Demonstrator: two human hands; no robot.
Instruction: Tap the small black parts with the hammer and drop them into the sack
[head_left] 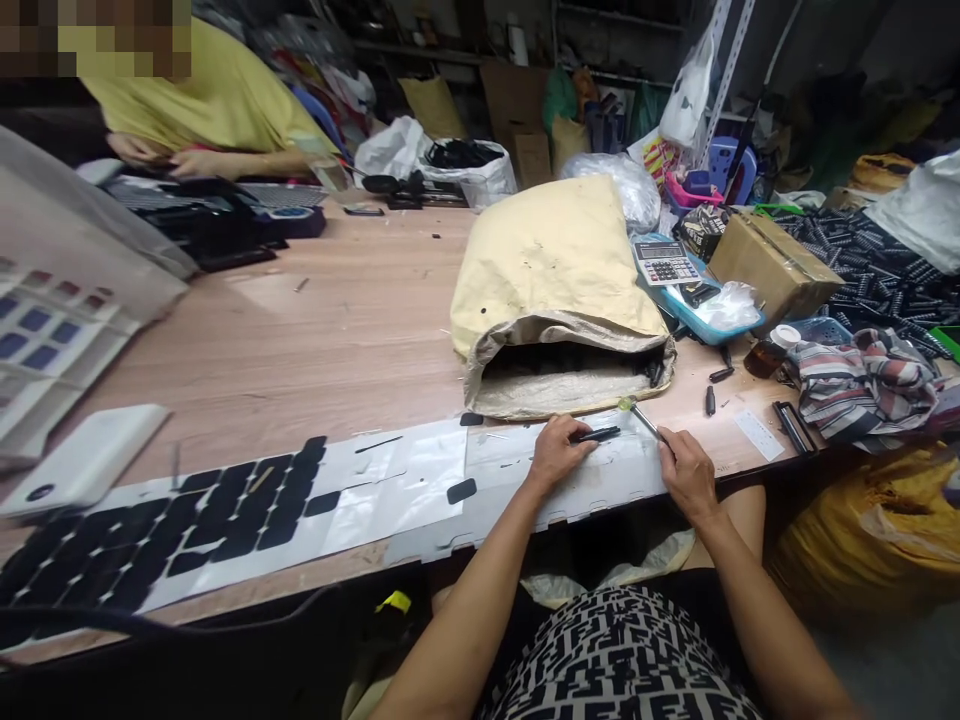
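My left hand [559,452] is closed on a slim black part [600,434], low over the white sheet along the table's front edge. To its right, my right hand [686,475] grips a thin metal tool [645,418] with a yellow-green end, which points up and left toward the sack. Just beyond both hands lies a large cream sack [551,240], its mouth facing me and dark things inside that I cannot make out. Black rounded patches [255,490] lie in rows on white sheeting to the left, and a loose one [461,490] is nearer my left hand.
A co-worker in a yellow top [225,110] sits across at the far left. At right are a blue tray [724,335] with a calculator [665,264], a cardboard box [776,265], a brown jar [769,352], striped cloth [862,385] and heaped black parts [870,260].
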